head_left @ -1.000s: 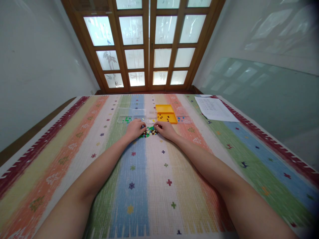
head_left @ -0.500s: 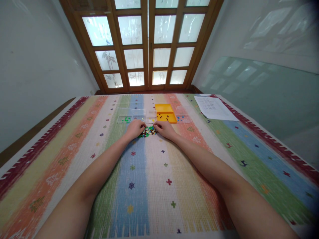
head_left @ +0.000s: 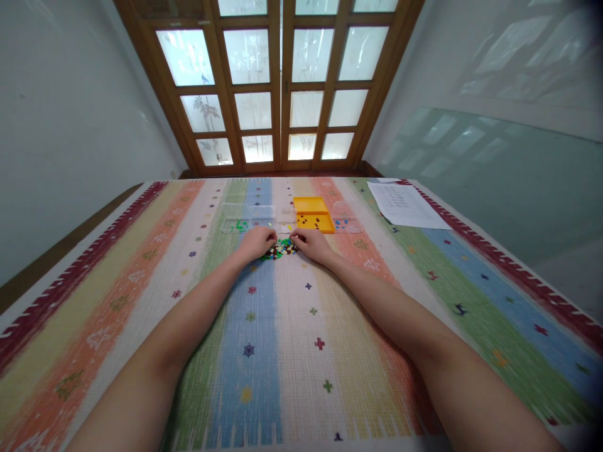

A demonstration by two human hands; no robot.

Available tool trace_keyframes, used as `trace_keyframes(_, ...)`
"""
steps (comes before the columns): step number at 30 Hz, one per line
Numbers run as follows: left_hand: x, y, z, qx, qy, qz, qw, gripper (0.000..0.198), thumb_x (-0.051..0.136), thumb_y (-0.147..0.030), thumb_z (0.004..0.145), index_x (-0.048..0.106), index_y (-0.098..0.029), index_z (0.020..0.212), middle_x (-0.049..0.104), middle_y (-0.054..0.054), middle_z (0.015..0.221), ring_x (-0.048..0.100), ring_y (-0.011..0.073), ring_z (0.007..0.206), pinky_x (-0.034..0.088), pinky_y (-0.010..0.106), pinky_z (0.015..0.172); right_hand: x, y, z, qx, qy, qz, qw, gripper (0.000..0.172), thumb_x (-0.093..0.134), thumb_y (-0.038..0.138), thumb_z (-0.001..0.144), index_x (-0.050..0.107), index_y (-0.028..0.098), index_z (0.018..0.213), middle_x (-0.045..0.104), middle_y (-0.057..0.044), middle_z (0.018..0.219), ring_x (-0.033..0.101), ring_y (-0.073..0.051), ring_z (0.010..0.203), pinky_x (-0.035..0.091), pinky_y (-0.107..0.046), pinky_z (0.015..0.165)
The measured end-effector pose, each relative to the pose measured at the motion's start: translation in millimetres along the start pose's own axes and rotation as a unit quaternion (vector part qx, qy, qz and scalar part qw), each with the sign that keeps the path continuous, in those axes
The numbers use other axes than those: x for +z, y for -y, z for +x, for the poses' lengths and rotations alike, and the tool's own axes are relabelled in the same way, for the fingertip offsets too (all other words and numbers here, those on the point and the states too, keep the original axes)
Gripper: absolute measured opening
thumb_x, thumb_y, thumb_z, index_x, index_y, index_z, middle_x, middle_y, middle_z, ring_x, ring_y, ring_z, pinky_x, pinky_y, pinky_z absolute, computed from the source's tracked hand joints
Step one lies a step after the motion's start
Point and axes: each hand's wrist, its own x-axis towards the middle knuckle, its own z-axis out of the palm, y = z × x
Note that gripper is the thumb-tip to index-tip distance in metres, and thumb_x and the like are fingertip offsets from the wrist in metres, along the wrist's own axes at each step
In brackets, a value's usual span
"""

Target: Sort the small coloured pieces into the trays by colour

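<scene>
A pile of tiny mixed pieces (head_left: 281, 250), green, dark brown, blue, white and yellowish, lies on the striped tablecloth between my hands. My left hand (head_left: 257, 242) is at the pile's left edge, its fingers closed in a pinch. At the right edge my right hand (head_left: 313, 243) pinches too, thumb and forefinger together. Whatever either pinch holds is too small to make out. Just beyond the hands stands an open orange box (head_left: 325, 222) with dark brown pieces in it. Left of it, an open clear box (head_left: 228, 226) holds green pieces; on the right, another clear box (head_left: 354, 227) holds blue ones.
More clear boxes with a few pale and yellow pieces sit between the green pieces and the orange box, partly hidden by my left hand. A printed sheet of paper (head_left: 407, 206) lies at the back right. Behind the table (head_left: 301, 376) are wood-framed glass doors (head_left: 277, 94).
Almost nothing differs. Both hands stay at the pile with their fingers pinched, and the boxes have not moved.
</scene>
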Motion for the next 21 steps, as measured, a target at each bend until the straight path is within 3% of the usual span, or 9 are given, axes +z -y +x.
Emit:
trace_keyframes(3, -0.7, 2, -1, 0.013, -0.058, -0.006, 0.998, 0.014, 0.061, -0.021, 0.091, 0.075, -0.019, 0.091, 0.075, 0.009, 0.096, 0.065, 0.0253, 0.094, 0.047, 0.035, 0.087, 0, -1, 0, -0.004, -0.004, 0.003, 1.0, 0.017, 0.061, 0.023, 0.099, 0.077, 0.021, 0.095, 0.074, -0.001, 0.081, 0.062, -0.016, 0.072, 0.039, -0.025, 0.068)
trace_keyframes(6, -6.7, 10, -3, -0.019, -0.121, -0.032, 0.992, 0.017, 0.058, -0.023, 0.095, 0.074, -0.019, 0.099, 0.075, 0.009, 0.099, 0.065, 0.0245, 0.093, 0.047, 0.036, 0.086, 0, -1, 0, -0.003, -0.005, 0.006, 1.0, 0.017, 0.061, 0.024, 0.098, 0.077, 0.021, 0.095, 0.074, -0.001, 0.08, 0.061, -0.016, 0.071, 0.04, -0.026, 0.068)
trace_keyframes(12, -24.5, 53, -12, -0.12, -0.229, -0.06, 0.964, 0.019, 0.059, -0.027, 0.095, 0.075, -0.021, 0.103, 0.077, 0.006, 0.101, 0.066, 0.023, 0.089, 0.047, 0.035, 0.085, 0, -2, 0, 0.0, -0.005, 0.013, 1.0, 0.016, 0.062, 0.025, 0.098, 0.077, 0.021, 0.096, 0.073, -0.001, 0.078, 0.062, -0.017, 0.07, 0.039, -0.025, 0.067)
trace_keyframes(17, -31.3, 90, -19, -0.2, -0.262, -0.028, 0.944, 0.021, 0.06, -0.028, 0.092, 0.077, -0.022, 0.103, 0.078, 0.006, 0.1, 0.068, 0.0247, 0.09, 0.048, 0.035, 0.086, 1, -4, -1, -0.006, -0.002, 0.023, 1.0, 0.015, 0.062, 0.023, 0.097, 0.077, 0.021, 0.096, 0.074, -0.001, 0.078, 0.063, -0.016, 0.07, 0.04, -0.025, 0.067)
trace_keyframes(21, -28.9, 102, -21, -0.222, -0.264, -0.006, 0.939, 0.023, 0.059, -0.027, 0.092, 0.078, -0.022, 0.104, 0.078, 0.007, 0.1, 0.069, 0.0259, 0.092, 0.049, 0.037, 0.088, 0, -3, 0, -0.003, -0.001, 0.017, 1.0, 0.015, 0.063, 0.024, 0.097, 0.077, 0.021, 0.096, 0.074, -0.001, 0.08, 0.063, -0.016, 0.071, 0.04, -0.025, 0.068)
